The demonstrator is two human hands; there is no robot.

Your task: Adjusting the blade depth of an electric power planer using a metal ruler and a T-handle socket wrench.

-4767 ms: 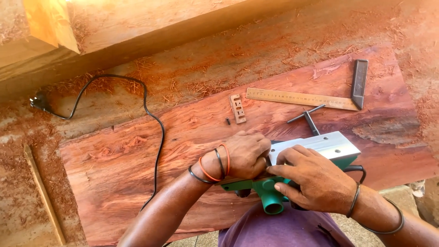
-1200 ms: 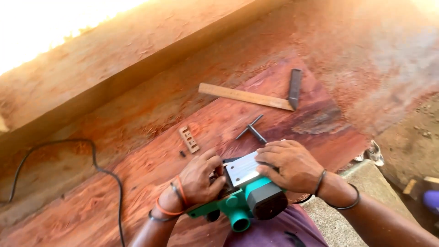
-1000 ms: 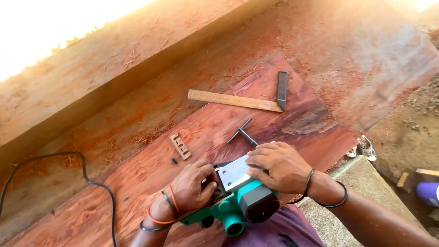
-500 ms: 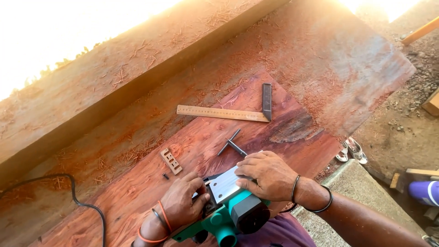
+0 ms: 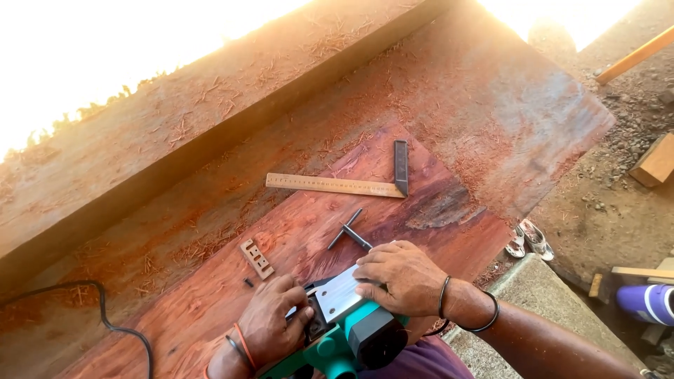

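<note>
A green and black electric planer [image 5: 351, 330] with a silver base plate lies upturned at the near edge of a reddish wooden plank [image 5: 295, 231]. My left hand [image 5: 270, 323] grips its left side, fingers at the blade area. My right hand [image 5: 397, 277] rests on the silver plate and holds it down. Just beyond my right hand lies a dark T-shaped wrench [image 5: 349, 231]. A small slotted metal plate [image 5: 256, 258] and a tiny dark screw [image 5: 248, 283] lie left of it.
A try square [image 5: 344, 184] with a dark stock lies farther up the plank. A black power cord [image 5: 105, 323] runs at the lower left. Sandals [image 5: 530, 238], a concrete block [image 5: 540, 295], wood offcuts [image 5: 656, 161] and a purple cylinder [image 5: 646, 302] sit on the ground at right.
The view has swung left and tilted, so the plank and tools shifted in frame. My hands stay on the planer; the left hand has moved closer to the blade area.
</note>
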